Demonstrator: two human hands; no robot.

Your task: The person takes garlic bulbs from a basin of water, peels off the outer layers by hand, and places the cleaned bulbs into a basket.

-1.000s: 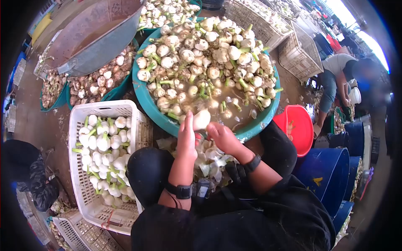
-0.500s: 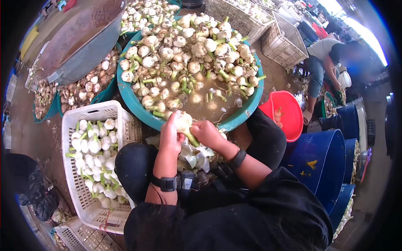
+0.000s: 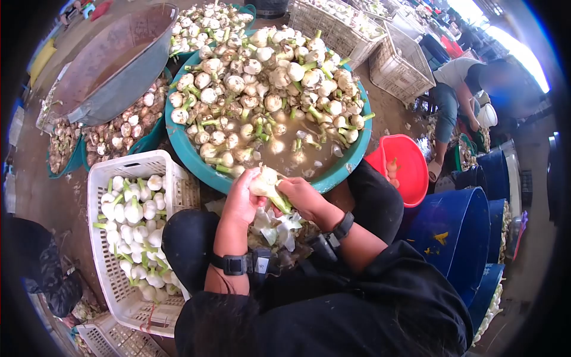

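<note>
My left hand (image 3: 241, 199) is wrapped round a garlic bulb (image 3: 263, 183), its pale head up and its green stem slanting down to the right. On the other side, my right hand (image 3: 302, 196) has its fingers closed at the bulb's stem side, pinching what looks like its outer skin. Both hands are just in front of the near rim of a big green tub (image 3: 198, 172), which is heaped with muddy garlic bulbs (image 3: 273, 77) in brown water. Peeled white skins (image 3: 278, 229) lie beneath my hands, between my knees.
At left stands a white crate (image 3: 128, 303) of clean garlic. Right of the tub are a red basin (image 3: 410, 163) and a blue barrel (image 3: 458, 238). A metal trough (image 3: 125, 77) rests over unpeeled garlic at upper left. Another person (image 3: 458, 89) bends at upper right.
My right hand has shifted slightly right and down, away from the bulb's head. The garlic bulb has tilted, with more of its head and stem showing.
</note>
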